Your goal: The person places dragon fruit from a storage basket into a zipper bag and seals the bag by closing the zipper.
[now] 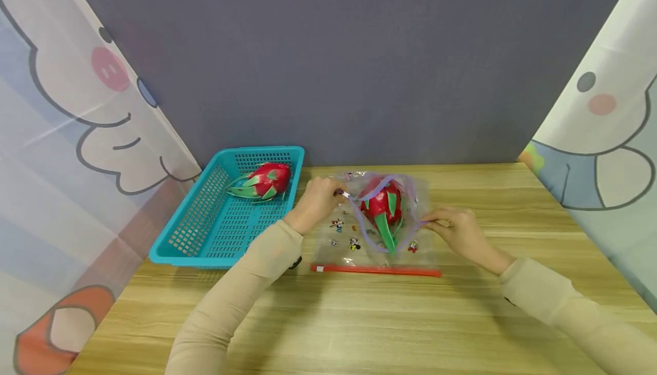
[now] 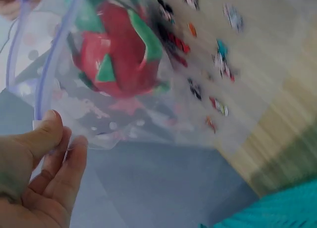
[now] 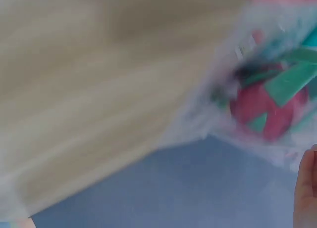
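A clear zip bag [image 1: 359, 238] printed with small cartoon figures lies on the wooden table [image 1: 359, 318], a red dragon fruit [image 1: 382, 207] with green scales inside it. My left hand [image 1: 319, 199] pinches the bag's purple-edged mouth at its left end; the left wrist view shows the hand [image 2: 44, 163] pinching the bag rim [image 2: 39, 89] below the dragon fruit [image 2: 119, 55]. My right hand [image 1: 459, 229] pinches the mouth at its right side. The right wrist view is blurred; the dragon fruit [image 3: 267, 109] shows through the plastic.
A teal plastic basket [image 1: 205, 232] stands at the left of the table with a second dragon fruit [image 1: 262, 181] in it. A red strip [image 1: 377, 270] runs along the bag's near edge. A grey wall and cartoon curtains close in the back and sides.
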`<state>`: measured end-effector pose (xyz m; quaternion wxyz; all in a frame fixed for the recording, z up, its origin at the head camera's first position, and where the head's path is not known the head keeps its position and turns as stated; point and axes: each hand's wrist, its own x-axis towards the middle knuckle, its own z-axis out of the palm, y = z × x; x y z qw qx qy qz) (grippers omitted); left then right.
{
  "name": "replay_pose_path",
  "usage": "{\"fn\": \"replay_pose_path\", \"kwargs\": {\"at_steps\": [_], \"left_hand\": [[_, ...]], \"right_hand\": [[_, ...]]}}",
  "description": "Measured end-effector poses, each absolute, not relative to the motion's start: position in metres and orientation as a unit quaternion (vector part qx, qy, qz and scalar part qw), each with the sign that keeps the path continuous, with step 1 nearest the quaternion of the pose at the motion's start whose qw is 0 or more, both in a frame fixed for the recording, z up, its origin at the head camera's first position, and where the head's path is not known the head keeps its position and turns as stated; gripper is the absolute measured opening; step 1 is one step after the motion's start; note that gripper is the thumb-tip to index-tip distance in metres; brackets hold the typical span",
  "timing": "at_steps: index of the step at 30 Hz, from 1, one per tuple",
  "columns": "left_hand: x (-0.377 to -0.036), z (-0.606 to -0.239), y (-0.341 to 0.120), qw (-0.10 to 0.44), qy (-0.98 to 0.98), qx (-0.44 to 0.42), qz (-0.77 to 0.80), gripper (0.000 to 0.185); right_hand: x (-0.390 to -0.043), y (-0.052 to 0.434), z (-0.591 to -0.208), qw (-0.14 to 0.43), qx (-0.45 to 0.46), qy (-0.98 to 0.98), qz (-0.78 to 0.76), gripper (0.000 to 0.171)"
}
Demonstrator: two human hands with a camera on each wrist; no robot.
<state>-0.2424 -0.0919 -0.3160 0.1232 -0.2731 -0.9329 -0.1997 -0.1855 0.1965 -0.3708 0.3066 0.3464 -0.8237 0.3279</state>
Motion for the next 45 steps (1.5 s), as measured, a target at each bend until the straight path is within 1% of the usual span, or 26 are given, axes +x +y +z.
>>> {"fn": "replay_pose_path", "kwargs": {"at_steps": [2, 5, 10, 14, 16, 21, 26, 31, 34, 35, 37, 41, 42, 45], "left_hand": [[-0.248, -0.309, -0.093, 0.124, -0.937, -0.259, -0.198, 0.014], [-0.257, -0.300, -0.095, 0.118, -0.944, -0.231, -0.204, 0.017], [-0.271, -0.291, -0.096, 0.090, -0.948, -0.196, -0.235, 0.018], [-0.281, -0.284, -0.095, 0.066, -0.945, -0.181, -0.263, 0.020], [-0.286, -0.281, -0.093, 0.064, -0.944, -0.171, -0.276, 0.021], [-0.299, -0.275, -0.093, 0.080, -0.937, -0.147, -0.307, 0.023], [-0.313, -0.272, -0.092, 0.100, -0.925, -0.117, -0.347, 0.021], [-0.328, -0.266, -0.094, 0.149, -0.900, -0.072, -0.404, 0.023], [-0.334, -0.259, -0.098, 0.180, -0.882, -0.060, -0.432, 0.022], [-0.334, -0.255, -0.100, 0.188, -0.876, -0.061, -0.440, 0.022], [-0.333, -0.247, -0.103, 0.193, -0.871, -0.071, -0.446, 0.022], [-0.325, -0.232, -0.105, 0.173, -0.873, -0.092, -0.447, 0.024], [-0.323, -0.229, -0.105, 0.164, -0.875, -0.097, -0.446, 0.026], [-0.315, -0.226, -0.105, 0.139, -0.876, -0.102, -0.450, 0.029]], "right_hand": [[-0.192, 0.199, -0.357, 0.311, 0.316, -0.830, 0.340, 0.025], [-0.202, 0.201, -0.340, 0.293, 0.275, -0.844, 0.355, 0.018], [-0.218, 0.203, -0.323, 0.269, 0.231, -0.866, 0.352, 0.006], [-0.229, 0.205, -0.312, 0.263, 0.193, -0.877, 0.352, 0.004], [-0.235, 0.206, -0.306, 0.252, 0.170, -0.884, 0.354, 0.007], [-0.250, 0.206, -0.291, 0.230, 0.129, -0.895, 0.360, 0.017], [-0.266, 0.206, -0.281, 0.221, 0.088, -0.896, 0.374, 0.021], [-0.284, 0.208, -0.264, 0.209, 0.036, -0.881, 0.422, 0.031], [-0.288, 0.211, -0.250, 0.204, 0.008, -0.856, 0.475, 0.032], [-0.288, 0.212, -0.245, 0.201, 0.002, -0.845, 0.496, 0.030], [-0.287, 0.214, -0.235, 0.201, -0.003, -0.823, 0.532, 0.018], [-0.281, 0.219, -0.221, 0.193, -0.004, -0.787, 0.585, 0.003], [-0.280, 0.220, -0.219, 0.192, -0.003, -0.784, 0.591, 0.002], [-0.277, 0.223, -0.219, 0.187, -0.007, -0.784, 0.593, 0.008]]}}
